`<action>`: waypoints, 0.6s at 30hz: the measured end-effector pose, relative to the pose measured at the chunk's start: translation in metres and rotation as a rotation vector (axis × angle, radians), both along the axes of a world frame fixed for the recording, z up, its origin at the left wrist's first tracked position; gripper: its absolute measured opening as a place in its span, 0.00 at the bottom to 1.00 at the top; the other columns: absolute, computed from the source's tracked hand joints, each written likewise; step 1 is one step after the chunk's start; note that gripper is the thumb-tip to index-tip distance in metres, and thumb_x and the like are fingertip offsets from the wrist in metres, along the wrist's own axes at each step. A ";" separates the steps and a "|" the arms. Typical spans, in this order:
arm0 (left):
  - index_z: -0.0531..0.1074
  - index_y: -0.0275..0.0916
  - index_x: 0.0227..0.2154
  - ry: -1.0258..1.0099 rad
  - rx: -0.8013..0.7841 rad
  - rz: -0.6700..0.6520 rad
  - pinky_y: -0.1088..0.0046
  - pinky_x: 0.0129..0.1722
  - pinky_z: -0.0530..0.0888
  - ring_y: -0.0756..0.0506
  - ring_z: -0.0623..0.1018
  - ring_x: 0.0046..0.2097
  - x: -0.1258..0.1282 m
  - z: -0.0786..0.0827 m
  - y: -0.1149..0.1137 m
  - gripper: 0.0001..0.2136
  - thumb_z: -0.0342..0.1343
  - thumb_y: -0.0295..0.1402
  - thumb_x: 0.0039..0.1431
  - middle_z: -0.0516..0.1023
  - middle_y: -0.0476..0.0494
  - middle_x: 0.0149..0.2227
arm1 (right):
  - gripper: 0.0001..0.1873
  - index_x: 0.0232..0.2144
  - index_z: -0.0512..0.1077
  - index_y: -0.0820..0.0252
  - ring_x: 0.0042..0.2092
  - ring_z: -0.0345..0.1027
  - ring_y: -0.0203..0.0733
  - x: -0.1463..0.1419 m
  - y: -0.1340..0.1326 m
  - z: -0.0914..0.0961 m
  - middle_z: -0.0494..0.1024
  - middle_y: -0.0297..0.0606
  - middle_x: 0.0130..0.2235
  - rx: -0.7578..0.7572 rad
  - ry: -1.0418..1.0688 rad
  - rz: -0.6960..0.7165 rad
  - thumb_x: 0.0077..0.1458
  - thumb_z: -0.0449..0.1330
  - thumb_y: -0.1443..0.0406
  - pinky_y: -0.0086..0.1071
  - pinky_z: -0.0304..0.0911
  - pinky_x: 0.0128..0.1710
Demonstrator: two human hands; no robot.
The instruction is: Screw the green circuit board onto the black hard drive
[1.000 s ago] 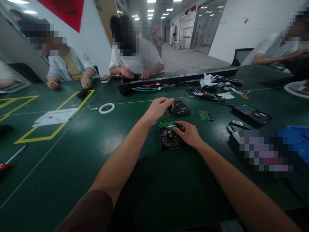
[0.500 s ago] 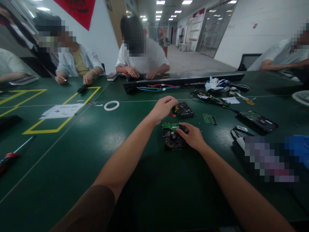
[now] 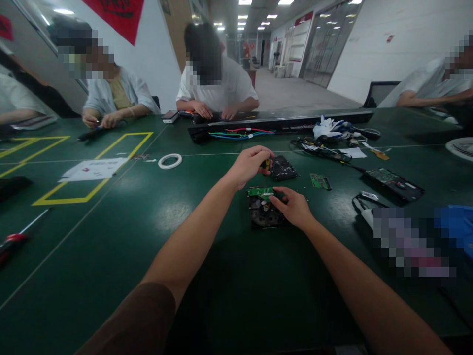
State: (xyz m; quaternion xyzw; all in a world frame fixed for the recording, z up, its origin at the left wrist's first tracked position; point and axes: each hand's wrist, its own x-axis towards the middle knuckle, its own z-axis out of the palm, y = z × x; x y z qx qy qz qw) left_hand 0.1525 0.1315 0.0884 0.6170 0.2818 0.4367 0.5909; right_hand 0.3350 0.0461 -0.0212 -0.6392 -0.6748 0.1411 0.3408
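Observation:
A black hard drive [image 3: 265, 215] lies on the green table [image 3: 111, 236] in front of me, with a green circuit board [image 3: 259, 192] at its far end. My right hand [image 3: 293, 207] rests on the drive, fingers pinched at the board's near edge. My left hand [image 3: 249, 166] hovers just beyond it, fingers curled round a small tool with a yellow part [image 3: 266, 163]. Its tip is close to a second black drive [image 3: 283, 168] lying further back.
A loose green board [image 3: 320, 181], another opened drive [image 3: 393, 179], cables [image 3: 318, 148] and white gloves [image 3: 327, 127] lie to the right. A tape ring [image 3: 170, 161] and paper [image 3: 94, 169] lie left, a red screwdriver [image 3: 13, 240] near the left edge. Several people sit around the table.
My hands have barely shifted; the left hand moved slightly right over the far drive. The person at far left pulled both hands and a dark tool back toward themselves.

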 end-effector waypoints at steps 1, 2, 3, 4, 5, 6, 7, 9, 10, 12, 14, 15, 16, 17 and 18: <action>0.76 0.35 0.35 -0.006 0.001 -0.007 0.72 0.33 0.78 0.47 0.76 0.39 0.000 0.000 0.000 0.07 0.54 0.31 0.64 0.75 0.42 0.36 | 0.24 0.53 0.78 0.57 0.32 0.72 0.42 0.000 0.000 0.000 0.82 0.40 0.35 -0.004 0.000 -0.002 0.60 0.62 0.51 0.35 0.64 0.33; 0.76 0.35 0.35 -0.011 0.001 -0.014 0.72 0.33 0.78 0.46 0.76 0.40 0.000 -0.001 0.000 0.07 0.54 0.32 0.64 0.75 0.42 0.37 | 0.24 0.53 0.78 0.56 0.31 0.72 0.42 0.000 0.000 0.000 0.81 0.40 0.35 -0.010 -0.002 -0.005 0.60 0.62 0.50 0.35 0.64 0.33; 0.76 0.35 0.35 -0.014 -0.001 -0.019 0.72 0.33 0.78 0.46 0.76 0.40 0.000 -0.001 0.000 0.07 0.55 0.32 0.64 0.76 0.42 0.37 | 0.25 0.53 0.78 0.56 0.32 0.72 0.42 0.000 0.000 0.000 0.81 0.40 0.35 -0.015 -0.005 -0.007 0.60 0.62 0.50 0.35 0.64 0.33; 0.76 0.35 0.35 -0.015 -0.003 -0.023 0.73 0.34 0.77 0.47 0.76 0.40 0.001 -0.001 -0.001 0.07 0.55 0.33 0.64 0.76 0.42 0.37 | 0.25 0.53 0.78 0.56 0.32 0.72 0.42 0.001 0.000 0.000 0.81 0.39 0.35 -0.016 -0.008 -0.009 0.60 0.61 0.50 0.35 0.64 0.33; 0.76 0.36 0.35 -0.013 -0.007 -0.027 0.73 0.34 0.77 0.47 0.76 0.40 0.001 -0.001 -0.001 0.08 0.55 0.34 0.65 0.76 0.42 0.37 | 0.25 0.53 0.78 0.56 0.32 0.72 0.42 0.001 0.000 0.000 0.81 0.39 0.35 -0.016 -0.012 -0.011 0.60 0.61 0.50 0.35 0.65 0.33; 0.76 0.36 0.35 -0.011 -0.009 -0.031 0.73 0.34 0.77 0.47 0.76 0.39 0.001 -0.001 -0.001 0.08 0.56 0.35 0.65 0.76 0.42 0.36 | 0.25 0.54 0.78 0.56 0.32 0.72 0.42 0.001 0.000 0.000 0.81 0.39 0.35 -0.015 -0.014 -0.010 0.60 0.61 0.50 0.35 0.65 0.34; 0.76 0.36 0.35 -0.007 -0.007 -0.035 0.73 0.34 0.77 0.48 0.76 0.39 0.001 -0.001 -0.001 0.08 0.56 0.35 0.65 0.76 0.42 0.36 | 0.25 0.54 0.78 0.56 0.33 0.72 0.42 0.000 0.000 0.001 0.81 0.39 0.35 -0.013 -0.015 -0.009 0.60 0.61 0.50 0.35 0.65 0.34; 0.76 0.36 0.35 0.005 0.007 -0.039 0.74 0.33 0.76 0.48 0.76 0.38 0.001 -0.002 -0.002 0.08 0.57 0.36 0.65 0.76 0.42 0.36 | 0.25 0.53 0.78 0.56 0.33 0.72 0.43 0.000 -0.001 0.002 0.81 0.40 0.35 -0.012 -0.012 -0.007 0.60 0.61 0.50 0.35 0.65 0.35; 0.76 0.37 0.35 0.014 0.018 -0.037 0.74 0.33 0.76 0.48 0.76 0.38 0.000 -0.002 -0.002 0.08 0.57 0.36 0.65 0.76 0.42 0.36 | 0.25 0.53 0.78 0.57 0.33 0.72 0.43 0.000 -0.001 0.002 0.81 0.40 0.35 -0.014 -0.011 -0.007 0.60 0.61 0.50 0.36 0.65 0.35; 0.77 0.37 0.36 0.043 0.041 -0.024 0.75 0.33 0.75 0.48 0.76 0.37 0.000 -0.001 -0.002 0.08 0.57 0.36 0.65 0.77 0.43 0.36 | 0.25 0.53 0.78 0.57 0.32 0.72 0.43 -0.001 -0.001 0.003 0.81 0.40 0.35 -0.020 -0.009 -0.007 0.61 0.61 0.50 0.36 0.65 0.34; 0.78 0.37 0.36 0.092 0.063 0.001 0.76 0.32 0.73 0.49 0.75 0.37 -0.001 0.000 -0.002 0.09 0.57 0.37 0.64 0.78 0.43 0.37 | 0.25 0.54 0.78 0.57 0.32 0.72 0.43 -0.001 -0.002 0.005 0.81 0.39 0.34 -0.027 -0.009 -0.005 0.61 0.61 0.50 0.35 0.65 0.33; 0.79 0.37 0.37 0.119 0.075 0.013 0.77 0.32 0.72 0.50 0.75 0.37 -0.002 0.000 -0.002 0.09 0.57 0.37 0.64 0.78 0.44 0.37 | 0.25 0.54 0.78 0.56 0.32 0.72 0.43 -0.001 -0.002 0.005 0.81 0.39 0.33 -0.030 -0.009 -0.003 0.61 0.61 0.50 0.35 0.65 0.33; 0.79 0.38 0.38 0.142 0.087 0.021 0.78 0.32 0.72 0.50 0.75 0.37 -0.002 0.001 -0.002 0.10 0.57 0.37 0.64 0.78 0.44 0.38 | 0.25 0.54 0.78 0.56 0.32 0.72 0.43 -0.002 -0.002 0.006 0.81 0.39 0.33 -0.033 -0.009 -0.001 0.61 0.61 0.50 0.35 0.65 0.33; 0.79 0.38 0.38 0.159 0.098 0.025 0.78 0.32 0.71 0.50 0.75 0.37 -0.003 0.001 -0.002 0.10 0.56 0.37 0.64 0.79 0.44 0.38 | 0.25 0.54 0.78 0.56 0.32 0.72 0.43 -0.002 -0.002 0.006 0.81 0.39 0.33 -0.035 -0.009 0.000 0.61 0.61 0.50 0.35 0.65 0.33; 0.79 0.37 0.39 0.167 0.106 0.026 0.78 0.32 0.71 0.50 0.75 0.37 -0.003 0.002 -0.002 0.10 0.56 0.37 0.64 0.79 0.44 0.39 | 0.25 0.54 0.78 0.56 0.32 0.72 0.43 -0.002 -0.002 0.006 0.81 0.39 0.33 -0.037 -0.007 0.000 0.61 0.61 0.50 0.35 0.65 0.33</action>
